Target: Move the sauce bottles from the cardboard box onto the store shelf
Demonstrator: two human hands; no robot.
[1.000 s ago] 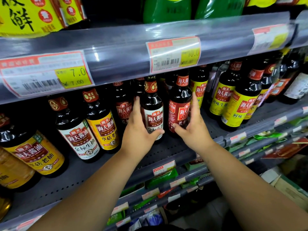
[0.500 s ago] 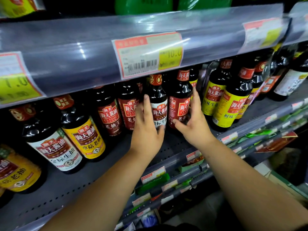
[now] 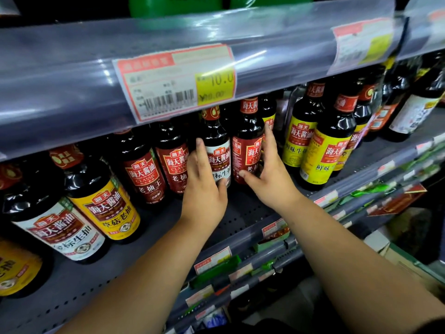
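Shelf: your hands work on a dark grey perforated metal shelf (image 3: 243,213), its bare stretch showing in front of the bottles and between your wrists.
Upper edge: a clear plastic price strip (image 3: 72,75) runs across the top of your view, holding a red-and-yellow price tag (image 3: 178,83) that reads 10.0; a second, blurred tag (image 3: 363,44) sits further right.
Left hand: your left hand (image 3: 204,186) is cupped round the white-label bottle (image 3: 216,155), fingers up its left side and thumb on the label's lower front.
Right hand: your right hand (image 3: 269,179) is wrapped round the red-label bottle (image 3: 248,150), fingers along its right side and thumb on the front near the base.
Bottles: both stand upright on the shelf, side by side and touching or nearly so, mid-row.
Neighbours: two more red-label bottles (image 3: 144,174) stand to the left, yellow-label bottles (image 3: 322,155) to the right, and larger ones in white and yellow labels at the near left.
Below: lower shelf edges (image 3: 265,268) carry small price tags and green packets.
Room: a cardboard box (image 3: 395,251) shows at the lower right, its contents out of sight; lighting is dim under the shelves.
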